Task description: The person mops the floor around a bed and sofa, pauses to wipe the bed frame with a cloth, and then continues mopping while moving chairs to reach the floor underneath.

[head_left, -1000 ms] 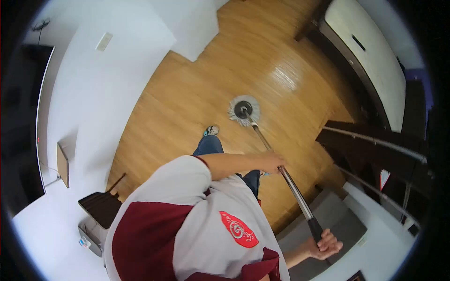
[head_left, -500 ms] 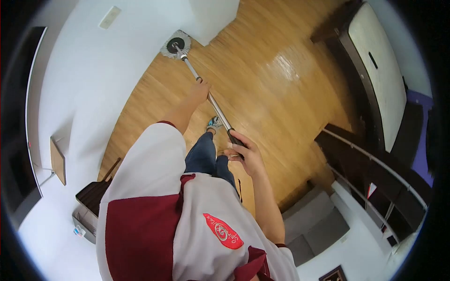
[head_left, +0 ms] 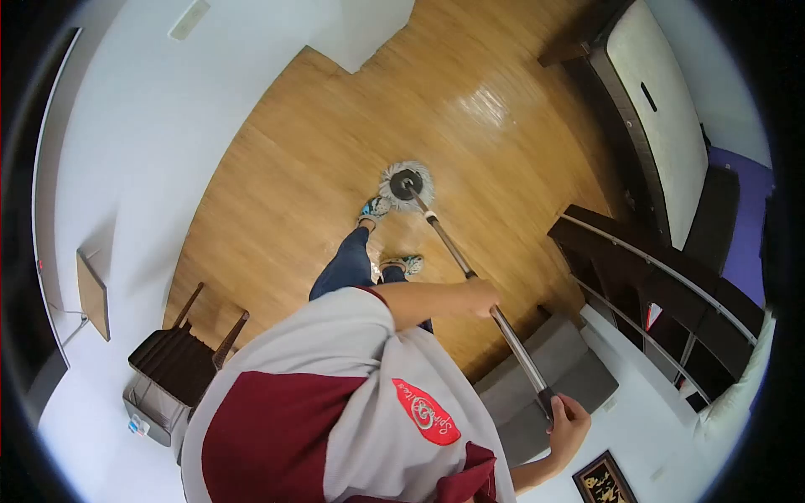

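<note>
A round mop with a grey-white fringe and dark centre [head_left: 407, 185] lies on the wooden floor, right beside one of my shoes [head_left: 375, 208]. Its metal pole [head_left: 454, 251] slants down to the right. My left hand [head_left: 480, 298] is wrapped round the middle of the pole. At the dark grip on the pole's upper end, my right hand [head_left: 568, 422] is closed, with its fingers round the end. My second shoe [head_left: 408, 266] stands a little below the mop head.
A dark chair [head_left: 176, 362] and a small wall-mounted board [head_left: 92, 295] are at the left. Dark shelving with rails [head_left: 662, 289] and a grey sofa [head_left: 553, 377] stand at the right. A white-topped piece of furniture [head_left: 658, 109] is at upper right.
The mop head has come from the wall corner back to beside my feet. Both hands have moved right and down with the pole, and more of the chair shows.
</note>
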Motion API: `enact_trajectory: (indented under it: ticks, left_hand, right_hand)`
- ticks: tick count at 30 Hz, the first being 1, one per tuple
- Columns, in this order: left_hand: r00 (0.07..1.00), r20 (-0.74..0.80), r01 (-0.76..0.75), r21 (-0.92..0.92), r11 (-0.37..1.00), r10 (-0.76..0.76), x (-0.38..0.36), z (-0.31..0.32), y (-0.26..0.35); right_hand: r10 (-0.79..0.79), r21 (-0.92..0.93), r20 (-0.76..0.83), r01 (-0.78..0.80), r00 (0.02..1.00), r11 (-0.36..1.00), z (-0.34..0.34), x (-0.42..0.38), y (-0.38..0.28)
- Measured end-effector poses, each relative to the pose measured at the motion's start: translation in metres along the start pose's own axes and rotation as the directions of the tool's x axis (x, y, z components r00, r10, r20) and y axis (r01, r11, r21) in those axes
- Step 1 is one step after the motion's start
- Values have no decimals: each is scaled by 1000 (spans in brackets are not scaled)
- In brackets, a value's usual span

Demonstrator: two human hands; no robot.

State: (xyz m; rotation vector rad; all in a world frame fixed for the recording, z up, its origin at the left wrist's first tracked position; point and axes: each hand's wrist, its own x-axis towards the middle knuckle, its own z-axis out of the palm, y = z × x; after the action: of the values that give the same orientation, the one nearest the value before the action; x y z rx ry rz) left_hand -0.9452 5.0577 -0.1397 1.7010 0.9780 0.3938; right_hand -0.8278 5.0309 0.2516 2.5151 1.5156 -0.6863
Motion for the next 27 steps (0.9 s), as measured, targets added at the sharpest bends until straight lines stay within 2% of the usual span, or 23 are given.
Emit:
enact_trajectory:
  ticks: [2, 3, 4, 5, 6, 7, 8, 9, 10, 12, 15, 16, 18, 19, 20, 21, 22, 23, 24, 25, 26, 27]
  left_hand:
    - [997, -73, 33, -60, 998, -38, -47, -34, -25]
    - [987, -149, 60, -20, 998, -62, -72, -44, -45]
    - [953, -292, 90, 26, 996, -78, -90, -29, -86]
    - [909, -378, 180, -24, 983, -175, -124, -36, -114]
    - [812, -575, 93, -42, 995, -100, -163, -48, -137]
    - [833, -525, 208, 10, 978, -172, -190, -50, -179]
    - [802, -581, 265, 138, 954, -139, -224, -64, -194]
    - [752, -628, 357, 131, 925, -202, -251, -67, -219]
    - [710, -636, 558, 245, 793, -303, -279, -62, -238]
    - [623, -679, 763, 419, 493, -387, -302, -25, -325]
    - [542, -596, 834, 299, 464, -592, -297, -23, -227]
    - [588, -544, 801, 292, 522, -598, -284, 8, -212]
    - [674, -457, 728, 275, 628, -580, -234, 69, -182]
    - [791, -425, 611, 495, 618, -441, -202, 128, -188]
    - [900, -253, 430, 388, 815, -355, -181, 154, -139]
    - [876, -443, 286, 158, 945, -191, -148, 218, -124]
    - [941, -324, 182, 247, 952, -96, -116, 259, -91]
    - [988, -146, 79, 205, 975, -49, -89, 290, -48]
    - [997, -28, 69, 136, 988, -66, -88, 276, 27]
    - [934, -207, -287, 44, 957, 290, -69, 318, 34]
    - [973, 55, -227, 6, 974, 226, -52, 334, 61]
    - [968, 120, -221, -9, 975, 221, -45, 338, 85]
  right_hand:
    - [-151, -7, -17, 151, 988, 989, 21, -11, -34]
    - [-292, -55, 56, 295, 955, 954, 36, -4, -32]
    - [-469, -6, 71, 470, 880, 882, 58, -8, -48]
    - [-461, -57, 175, 476, 870, 877, 76, -18, -80]
    - [-476, -24, 250, 497, 843, 867, 105, -18, -90]
    - [-522, 53, 312, 535, 793, 843, 134, -21, -100]
    - [-611, 204, 430, 588, 664, 782, 180, -7, -89]
    - [-595, 191, 581, 618, 555, 763, 218, -3, -92]
    - [-638, 277, 642, 647, 426, 710, 261, 3, -85]
    - [-621, 213, 670, 697, 405, 684, 313, -8, -71]
    - [-658, 235, 630, 707, 413, 667, 316, -21, -15]
    - [-704, 265, 580, 722, 410, 639, 319, -11, 27]
    - [-675, 295, 566, 648, 473, 702, 288, 8, 113]
    - [-657, 393, 552, 534, 513, 748, 281, 23, 181]
    - [-612, 358, 525, 499, 591, 789, 226, 4, 207]
    - [-404, 193, 574, 362, 712, 912, 180, -10, 239]
    - [-241, 104, 538, 220, 808, 970, 147, -27, 280]
    - [-216, 105, 460, 189, 861, 976, 108, -57, 296]
    - [-103, 58, 393, 87, 914, 995, 83, -82, 306]
    - [15, 27, 316, -25, 949, 999, 59, -107, 315]
    - [131, 16, 235, -138, 963, 990, 35, -131, 325]
    - [161, -3, 170, -162, 972, 987, 24, -150, 315]
